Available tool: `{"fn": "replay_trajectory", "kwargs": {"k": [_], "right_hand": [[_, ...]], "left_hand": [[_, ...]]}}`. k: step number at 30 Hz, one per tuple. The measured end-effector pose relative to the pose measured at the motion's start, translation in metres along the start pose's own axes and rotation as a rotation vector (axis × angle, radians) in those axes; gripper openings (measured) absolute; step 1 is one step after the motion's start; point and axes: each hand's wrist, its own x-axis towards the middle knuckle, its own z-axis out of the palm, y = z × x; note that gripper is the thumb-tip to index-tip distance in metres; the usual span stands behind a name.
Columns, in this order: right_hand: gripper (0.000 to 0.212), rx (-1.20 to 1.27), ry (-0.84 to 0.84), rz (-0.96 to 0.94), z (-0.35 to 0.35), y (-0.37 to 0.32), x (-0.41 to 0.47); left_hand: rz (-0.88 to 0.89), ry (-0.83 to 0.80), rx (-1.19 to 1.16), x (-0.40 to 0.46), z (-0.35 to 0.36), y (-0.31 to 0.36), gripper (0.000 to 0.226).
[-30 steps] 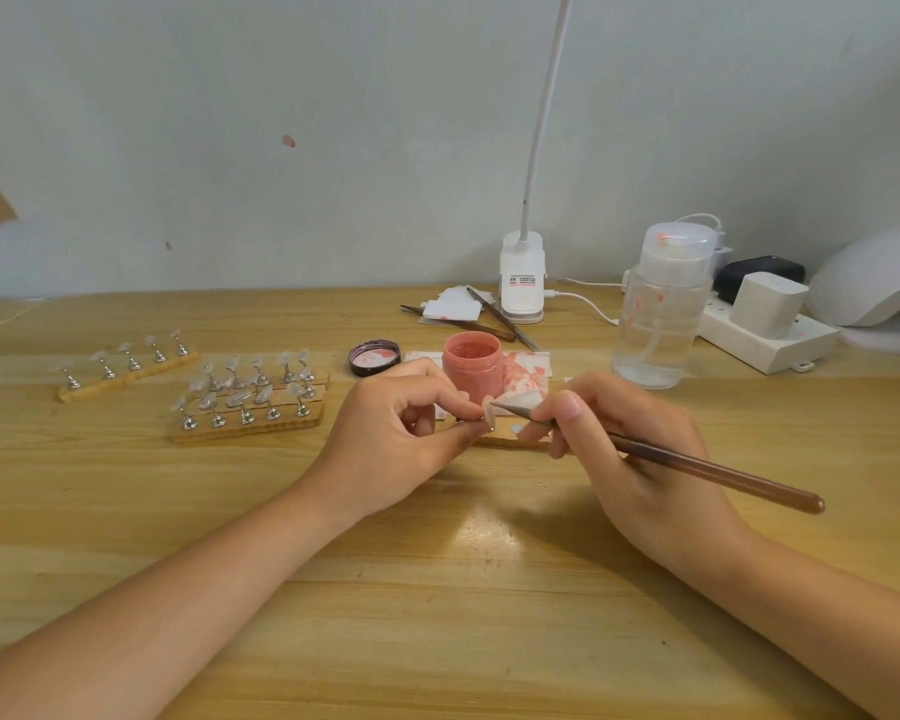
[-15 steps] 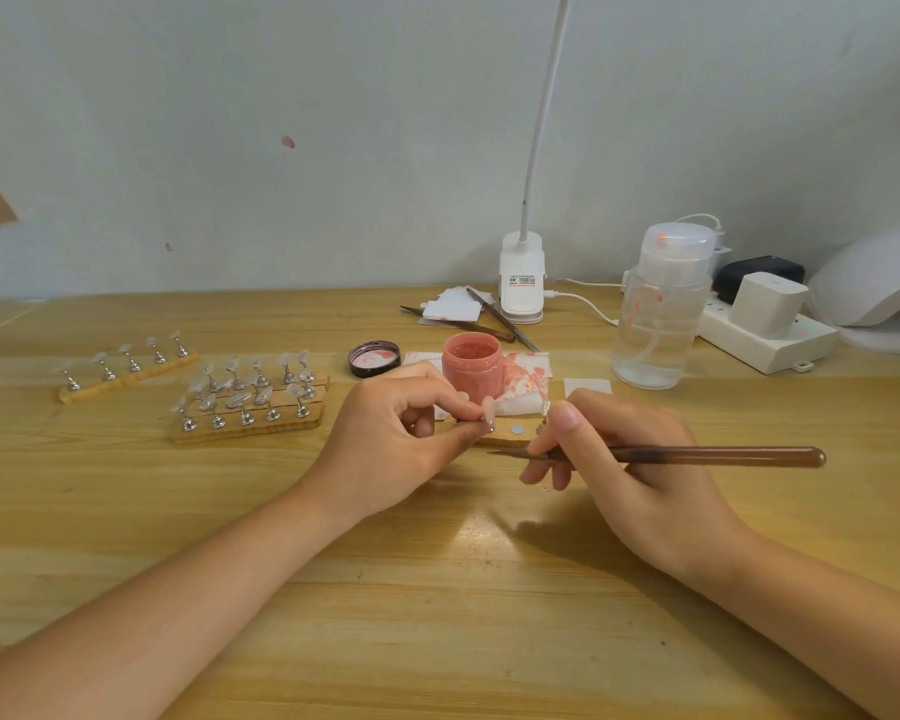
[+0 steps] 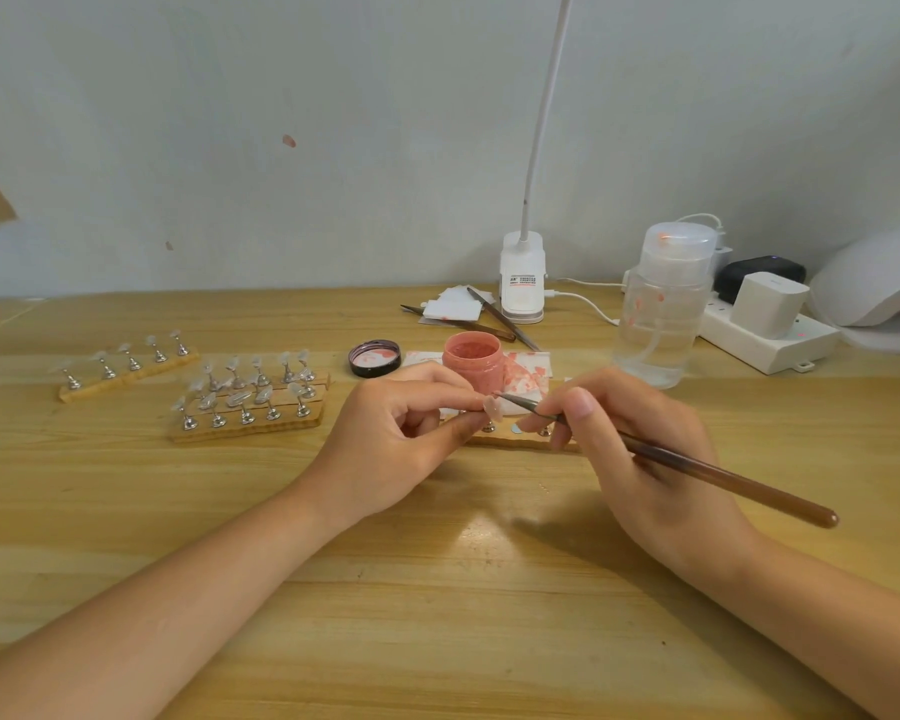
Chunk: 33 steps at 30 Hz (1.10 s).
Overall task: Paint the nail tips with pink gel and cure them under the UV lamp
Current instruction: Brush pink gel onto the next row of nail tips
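Note:
My left hand [image 3: 401, 439] pinches a small metal stand with a pale pink nail tip [image 3: 492, 407] between thumb and forefinger, above a wooden holder strip [image 3: 520, 440]. My right hand [image 3: 640, 449] grips a brown brush [image 3: 707, 472]; its fine tip touches the nail tip. The open pink gel jar [image 3: 474, 367] stands just behind my fingers, with its dark lid [image 3: 374, 358] to the left. The white UV lamp [image 3: 874, 283] sits at the far right edge.
Wooden racks with several clear nail tips on metal stands [image 3: 250, 397] [image 3: 126, 363] lie to the left. A stained paper pad [image 3: 531, 374], a clear pump bottle [image 3: 663, 309], a power strip [image 3: 770, 337], a desk lamp base [image 3: 522, 283] and tweezers [image 3: 494, 317] stand behind.
The brush swung from level and away from the nail tip back up to it; its tip now touches the nail. My left hand stayed put with the stand.

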Motion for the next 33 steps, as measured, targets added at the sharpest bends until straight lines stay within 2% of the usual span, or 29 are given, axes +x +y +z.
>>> {"fn": "replay_trajectory", "kwargs": {"k": [5, 10, 16, 22, 27, 30, 33], "right_hand": [[0.025, -0.002, -0.047, 0.017, 0.0003, -0.001, 0.0001], [0.036, 0.09, -0.027, 0.05, -0.001, 0.0, -0.0028], [0.03, 0.003, 0.004, 0.041, 0.0005, 0.0, 0.0007], [0.036, 0.094, -0.025, 0.065, -0.0005, 0.0001, -0.0024], [0.034, -0.018, -0.013, 0.046, 0.0001, 0.0005, 0.0009], [0.035, 0.058, -0.046, 0.065, 0.0006, 0.0014, -0.0012], [0.04, 0.102, -0.007, 0.07, -0.0012, 0.0013, -0.0027]], "left_hand": [[0.008, -0.005, 0.019, 0.0003, 0.0001, 0.0, 0.015], [-0.003, 0.014, 0.039, 0.0, 0.0008, -0.0002, 0.015], [-0.018, -0.006, 0.077, 0.0007, 0.0012, 0.0017, 0.016], [-0.048, -0.01, 0.091, -0.0003, 0.0002, 0.0016, 0.015], [-0.044, -0.028, 0.083, 0.0002, 0.0004, 0.0017, 0.02], [-0.042, -0.037, 0.081, -0.0005, -0.0001, 0.0021, 0.026], [-0.041, -0.042, 0.087, -0.0004, 0.0001, 0.0023, 0.028]]}}
